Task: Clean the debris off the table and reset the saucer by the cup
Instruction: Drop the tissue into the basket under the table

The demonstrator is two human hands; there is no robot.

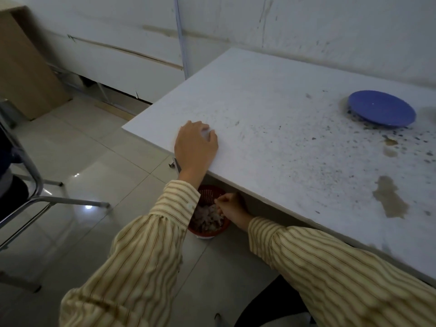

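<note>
A blue saucer lies on the white table at the far right, with dark crumbs and brown stains scattered around and below it. My left hand rests palm down on the table's near left edge, fingers spread, holding nothing. My right hand is below the table edge, over a red basket on the floor that holds crumpled waste. Its fingers are bunched; whether they hold anything is unclear. No cup is in view.
A metal chair frame stands on the tiled floor at the left. A brown cabinet is at the far left against the white wall. A thin metal pole rises behind the table's far corner.
</note>
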